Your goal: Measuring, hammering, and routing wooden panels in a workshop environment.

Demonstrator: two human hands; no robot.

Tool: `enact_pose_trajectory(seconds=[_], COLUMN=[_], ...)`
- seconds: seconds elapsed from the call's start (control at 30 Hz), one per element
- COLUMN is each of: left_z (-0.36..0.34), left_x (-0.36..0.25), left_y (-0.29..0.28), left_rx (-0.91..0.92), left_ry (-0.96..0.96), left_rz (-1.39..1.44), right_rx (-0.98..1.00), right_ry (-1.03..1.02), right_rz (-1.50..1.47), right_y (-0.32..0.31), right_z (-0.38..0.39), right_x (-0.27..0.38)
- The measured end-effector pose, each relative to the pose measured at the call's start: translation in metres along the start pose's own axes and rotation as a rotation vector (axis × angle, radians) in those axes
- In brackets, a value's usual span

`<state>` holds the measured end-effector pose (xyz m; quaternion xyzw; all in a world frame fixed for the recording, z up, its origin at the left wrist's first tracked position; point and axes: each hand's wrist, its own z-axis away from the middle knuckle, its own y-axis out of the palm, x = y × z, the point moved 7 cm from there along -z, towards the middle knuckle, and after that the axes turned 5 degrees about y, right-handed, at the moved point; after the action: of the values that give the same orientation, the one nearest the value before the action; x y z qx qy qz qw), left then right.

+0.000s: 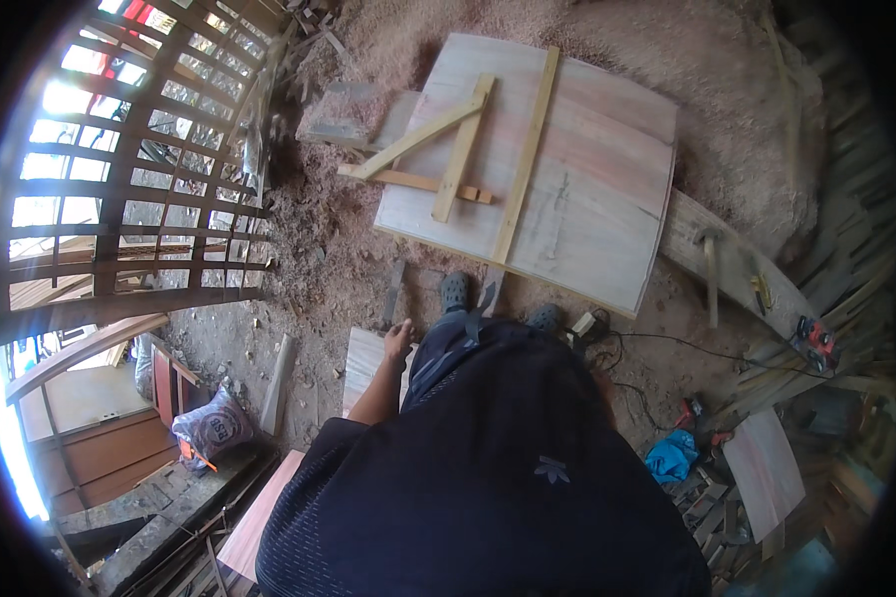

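Note:
My left hand (pixel 399 340) hangs beside my left thigh, fingers loosely apart, with nothing visible in it. Of my right hand (pixel 602 382), only a bit of skin shows past the dark shirt; its fingers are hidden. Before my feet lies a large pale wooden panel (pixel 607 179). A long wood strip (pixel 530 149) runs across it from far to near. Left of that strip, a short strip (pixel 460 159), a slanting strip (pixel 418 131) and an orange-brown strip (pixel 418 181) form a triangle. Both hands are apart from the panel.
Right of the panel, a plank (pixel 752 261) bears a hammer (pixel 712 284) and a red power tool (pixel 818 345). A corded pale box (pixel 583 324) sits by my right foot, its cable trailing right. A wooden lattice (pixel 112 189), stuffed sack (pixel 214 426) and blue bag (pixel 672 456) stand around.

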<state>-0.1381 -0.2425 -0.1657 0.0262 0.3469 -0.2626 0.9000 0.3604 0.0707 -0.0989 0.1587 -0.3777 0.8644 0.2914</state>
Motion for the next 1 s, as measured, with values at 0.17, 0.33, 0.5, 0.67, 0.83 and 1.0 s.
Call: enact_pose_trajectory(seconds=[0.17,0.33,0.5,0.67,0.83,1.0], left_z=[0.005,-0.007,-0.007,-0.006,-0.016,-0.021], left_x=[0.010,0.029,0.009,-0.008,-0.010,-0.012], left_y=[-0.001,-0.017,-0.009,-0.002,-0.001,-0.001], left_rx=[0.035,0.037,0.072,0.058,0.113,0.125], left_ry=[-0.036,-0.036,-0.026,-0.033,-0.028,-0.028], left_rz=[-0.052,-0.033,-0.071,-0.047,-0.067,-0.078], right_rx=[-0.169,0.040,0.036,0.010,-0.008,-0.002], right_ry=[-0.178,0.017,0.289,0.296,0.288,0.255], right_rz=[0.449,0.534,-0.255,-0.211,-0.204,-0.218], right_y=[0.003,0.009,0.002,-0.001,-0.004,-0.004], right_z=[-0.007,-0.003,0.013,0.012,0.017,0.022], right_x=[-0.023,0.003,-0.003,-0.004,-0.004,-0.001])
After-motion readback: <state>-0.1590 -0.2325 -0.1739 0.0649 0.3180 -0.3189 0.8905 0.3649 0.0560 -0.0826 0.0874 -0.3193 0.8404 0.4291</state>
